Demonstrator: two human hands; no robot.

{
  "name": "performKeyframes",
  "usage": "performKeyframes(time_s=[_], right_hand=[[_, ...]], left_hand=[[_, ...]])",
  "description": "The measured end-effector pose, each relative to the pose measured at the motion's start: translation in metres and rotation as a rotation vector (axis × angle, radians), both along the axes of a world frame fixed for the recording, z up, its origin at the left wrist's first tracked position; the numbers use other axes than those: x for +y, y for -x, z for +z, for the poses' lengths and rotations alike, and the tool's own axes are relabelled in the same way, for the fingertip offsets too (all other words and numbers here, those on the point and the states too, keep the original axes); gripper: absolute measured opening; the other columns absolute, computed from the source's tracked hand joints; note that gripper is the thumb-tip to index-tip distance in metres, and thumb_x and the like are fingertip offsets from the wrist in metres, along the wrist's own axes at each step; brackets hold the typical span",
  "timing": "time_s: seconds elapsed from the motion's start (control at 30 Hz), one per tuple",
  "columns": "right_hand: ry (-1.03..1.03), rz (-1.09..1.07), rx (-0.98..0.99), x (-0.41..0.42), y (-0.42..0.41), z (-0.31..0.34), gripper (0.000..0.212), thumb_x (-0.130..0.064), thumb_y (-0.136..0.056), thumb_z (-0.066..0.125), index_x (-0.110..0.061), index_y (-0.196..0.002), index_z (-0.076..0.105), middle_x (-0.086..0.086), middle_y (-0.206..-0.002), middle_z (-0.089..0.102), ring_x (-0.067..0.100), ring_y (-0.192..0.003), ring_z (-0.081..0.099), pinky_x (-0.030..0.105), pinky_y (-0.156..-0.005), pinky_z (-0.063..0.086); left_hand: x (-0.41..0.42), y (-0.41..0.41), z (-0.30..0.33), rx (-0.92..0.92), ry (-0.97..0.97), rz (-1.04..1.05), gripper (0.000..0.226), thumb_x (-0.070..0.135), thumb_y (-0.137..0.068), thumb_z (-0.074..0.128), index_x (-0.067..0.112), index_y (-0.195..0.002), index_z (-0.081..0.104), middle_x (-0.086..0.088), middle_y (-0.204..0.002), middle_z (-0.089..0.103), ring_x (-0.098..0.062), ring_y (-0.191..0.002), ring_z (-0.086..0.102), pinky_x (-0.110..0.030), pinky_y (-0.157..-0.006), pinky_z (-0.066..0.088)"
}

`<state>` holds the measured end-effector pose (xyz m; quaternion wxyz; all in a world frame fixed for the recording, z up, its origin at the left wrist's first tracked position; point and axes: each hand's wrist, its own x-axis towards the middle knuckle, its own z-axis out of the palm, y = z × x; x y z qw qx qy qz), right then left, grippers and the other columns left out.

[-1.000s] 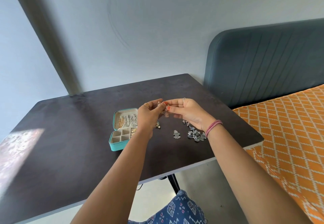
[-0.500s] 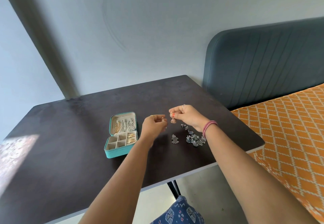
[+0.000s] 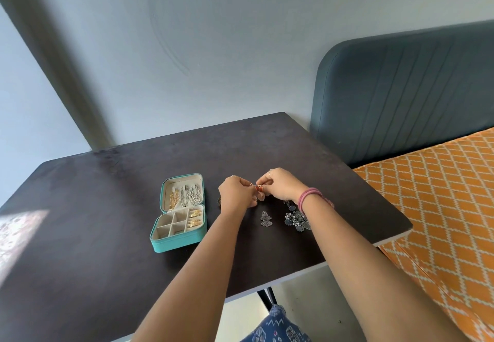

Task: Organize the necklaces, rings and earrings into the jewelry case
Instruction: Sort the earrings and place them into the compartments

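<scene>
A teal jewelry case lies open on the dark table. Necklaces hang in its lid and gold earrings fill its right compartments. Just right of the case, my left hand and my right hand meet above the table, both pinching a small dangling earring between their fingertips. A silver earring lies on the table below them. A pile of dark silver jewelry sits under my right wrist. A small piece peeks out left of my left hand.
The table's near edge runs diagonally below my forearms. A bed with an orange patterned cover and a dark blue headboard stands to the right. A wall rises behind the table.
My hands had drawn apart half a second ago, each with a small piece; now they are together again and lower, closer to the table. The view has shifted slightly.
</scene>
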<state>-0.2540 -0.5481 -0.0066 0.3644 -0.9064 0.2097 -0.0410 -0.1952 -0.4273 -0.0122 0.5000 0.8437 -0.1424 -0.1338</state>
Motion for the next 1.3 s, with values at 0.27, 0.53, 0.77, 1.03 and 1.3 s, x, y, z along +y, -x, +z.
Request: performKeyframes(time_s=[0.27,0.53,0.77,1.03,1.3], right_hand=[[0.006,0.038,0.051,-0.006,-0.003,-0.001,0.016,-0.019,-0.089,0.065,-0.018,-0.1,0.076,-0.003,-0.088,0.068,0.017,-0.094,0.064,0.025,-0.076,0.045],[0.025,0.054,0.072,-0.007,0.003,0.006,0.018,-0.015,-0.091,0.059,-0.016,-0.102,0.074,0.005,-0.098,0.072,0.013,-0.082,0.058,0.027,-0.078,0.045],[0.025,0.037,-0.015,-0.009,0.017,0.01,0.023,-0.018,-0.092,0.061,-0.015,-0.114,0.068,0.003,-0.113,0.068,0.018,-0.102,0.062,0.024,-0.088,0.043],[-0.129,-0.197,-0.444,-0.021,0.071,-0.004,0.016,-0.018,-0.091,0.063,-0.024,-0.102,0.073,-0.013,-0.093,0.068,-0.001,-0.085,0.061,0.011,-0.08,0.044],[-0.383,-0.408,-0.612,-0.028,0.117,-0.034,0.017,-0.015,-0.091,0.063,-0.029,-0.094,0.072,-0.003,-0.09,0.066,0.008,-0.085,0.057,0.019,-0.08,0.047]], left_hand=[[-0.013,-0.004,0.016,-0.221,-0.478,-0.129,0.025,0.009,-0.084,0.06,0.01,-0.061,0.049,-0.001,-0.054,0.048,-0.021,-0.06,0.049,-0.022,-0.046,0.032],[-0.015,-0.007,0.027,-0.223,-0.462,-0.124,0.008,0.005,-0.078,0.057,0.001,-0.074,0.063,-0.005,-0.057,0.055,-0.02,-0.047,0.05,-0.021,-0.038,0.032],[-0.004,-0.004,0.037,-0.293,-0.331,-0.106,0.017,0.005,-0.083,0.053,0.0,-0.078,0.068,-0.013,-0.076,0.069,-0.029,-0.068,0.067,-0.028,-0.062,0.051],[0.034,0.046,0.012,-0.379,-0.159,-0.13,0.016,0.011,-0.087,0.058,0.009,-0.094,0.072,-0.003,-0.084,0.073,-0.016,-0.083,0.065,-0.015,-0.075,0.039],[0.05,0.079,-0.029,-0.395,-0.069,-0.179,0.02,0.017,-0.091,0.06,0.016,-0.111,0.062,0.007,-0.105,0.055,0.0,-0.077,0.055,-0.01,-0.078,0.043]])
